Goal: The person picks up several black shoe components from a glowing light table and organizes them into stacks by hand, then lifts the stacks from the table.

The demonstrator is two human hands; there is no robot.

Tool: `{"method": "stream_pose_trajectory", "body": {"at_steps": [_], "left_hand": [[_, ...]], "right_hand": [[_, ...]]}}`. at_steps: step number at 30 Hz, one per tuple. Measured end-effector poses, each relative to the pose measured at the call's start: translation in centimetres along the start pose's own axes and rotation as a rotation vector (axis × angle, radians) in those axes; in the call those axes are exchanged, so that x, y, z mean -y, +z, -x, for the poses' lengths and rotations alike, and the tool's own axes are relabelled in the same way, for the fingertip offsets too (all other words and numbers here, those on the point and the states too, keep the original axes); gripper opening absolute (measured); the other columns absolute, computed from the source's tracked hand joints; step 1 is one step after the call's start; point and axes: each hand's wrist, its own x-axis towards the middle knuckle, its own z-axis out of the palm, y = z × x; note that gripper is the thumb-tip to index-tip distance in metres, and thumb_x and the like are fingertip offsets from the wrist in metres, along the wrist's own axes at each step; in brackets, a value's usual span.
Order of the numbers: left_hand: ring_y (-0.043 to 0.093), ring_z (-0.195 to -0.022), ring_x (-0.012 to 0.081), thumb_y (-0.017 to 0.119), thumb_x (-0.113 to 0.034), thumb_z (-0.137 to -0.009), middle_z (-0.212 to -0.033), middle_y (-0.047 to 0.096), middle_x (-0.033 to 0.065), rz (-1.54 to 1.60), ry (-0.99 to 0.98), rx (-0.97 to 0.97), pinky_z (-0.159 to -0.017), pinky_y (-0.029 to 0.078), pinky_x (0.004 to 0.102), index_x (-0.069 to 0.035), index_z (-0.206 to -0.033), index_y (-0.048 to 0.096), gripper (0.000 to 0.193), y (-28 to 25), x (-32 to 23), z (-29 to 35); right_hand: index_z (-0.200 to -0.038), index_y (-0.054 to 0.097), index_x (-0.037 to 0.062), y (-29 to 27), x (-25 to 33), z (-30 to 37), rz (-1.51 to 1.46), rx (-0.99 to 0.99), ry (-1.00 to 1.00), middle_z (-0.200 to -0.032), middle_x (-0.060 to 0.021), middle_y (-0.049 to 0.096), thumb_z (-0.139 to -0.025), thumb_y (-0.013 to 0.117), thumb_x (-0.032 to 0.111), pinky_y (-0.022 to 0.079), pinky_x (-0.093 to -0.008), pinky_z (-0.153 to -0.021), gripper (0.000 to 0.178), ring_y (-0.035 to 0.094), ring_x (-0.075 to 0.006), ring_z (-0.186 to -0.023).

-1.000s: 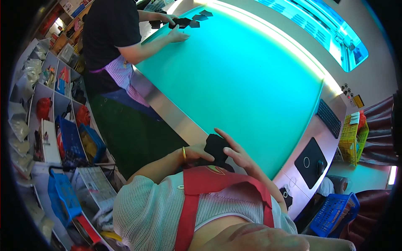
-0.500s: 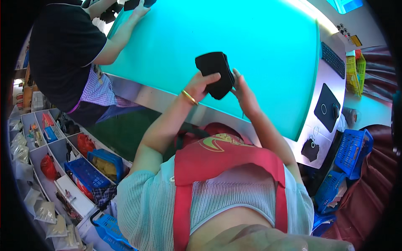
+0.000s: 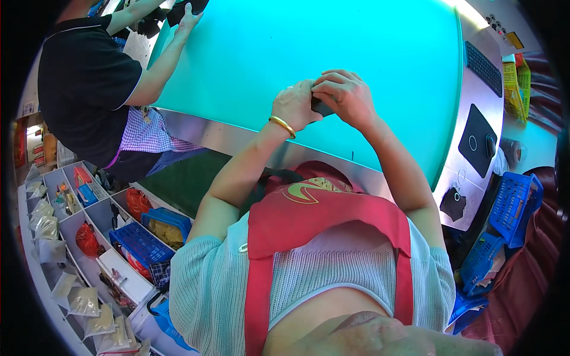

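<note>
A small stack of flat black pieces is gripped between my two hands over the near part of the turquoise tabletop. My left hand, below a gold bangle, is closed round its left side. Closed over its right side is my right hand, with bent fingertips against the top. Only a dark patch of the stack shows between the hands; the rest is covered. I cannot make out what material the pieces are.
At the left a co-worker in a black shirt handles black pieces on the same table. A keyboard and mouse pad lie on the right ledge. Blue baskets stand right; a divided tray of supplies sits lower left.
My right hand has gone from fingers apart beside the stack to closed over it. The stack has turned and is now mostly covered by both hands. The view has shifted slightly.
</note>
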Motion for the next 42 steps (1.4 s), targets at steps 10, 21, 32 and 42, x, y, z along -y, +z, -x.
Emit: {"method": "stream_pose_trajectory", "body": {"at_steps": [10,21,32,42], "left_hand": [[0.063,-0.105,0.0398,0.092,-0.030,-0.059,-0.119,0.065,0.0188,-0.035,-0.117,0.088,-0.088,0.051,0.0470,-0.009,-0.142,0.035,0.102,0.1,1.3,1.2],[0.063,-0.109,0.0356,0.091,-0.029,-0.061,-0.124,0.063,0.0159,-0.160,-0.064,0.156,-0.093,0.051,0.0442,-0.009,-0.141,0.041,0.096,5.4,1.7,-0.3],[0.061,-0.100,0.0295,0.088,-0.035,-0.064,-0.116,0.062,0.0101,-0.343,0.027,0.014,-0.084,0.049,0.0427,-0.010,-0.138,0.041,0.091,7.2,4.7,2.4],[0.062,-0.095,0.0310,0.089,-0.029,-0.058,-0.104,0.064,0.0113,-0.176,0.214,0.080,-0.082,0.046,0.0438,-0.008,-0.121,0.055,0.074,8.1,0.6,-8.0]], "right_hand": [[-0.096,0.067,0.0021,-11.7,-0.1,20.6,-1.194,0.706,0.929,-0.088,-0.0086,0.069,-0.090,0.068,0.015,0.051,-0.0334,-0.083,0.015,0.066,-0.0163,-0.085],[-0.096,0.072,0.0064,2.8,-0.4,16.8,0.068,0.650,0.904,-0.087,-0.0187,0.071,-0.087,0.066,0.038,0.055,-0.0460,-0.070,0.034,0.069,-0.0368,-0.082],[-0.096,0.064,0.0022,-1.5,-2.2,17.2,-0.856,0.522,0.775,-0.093,-0.0135,0.070,-0.090,0.065,0.026,0.053,-0.0438,-0.080,0.025,0.068,-0.0338,-0.091],[-0.119,0.059,0.0101,4.8,-7.6,5.1,-0.200,-0.113,0.397,-0.117,-0.0125,0.063,-0.091,0.065,0.032,0.046,-0.0447,-0.095,0.035,0.058,-0.0330,-0.111]]}}
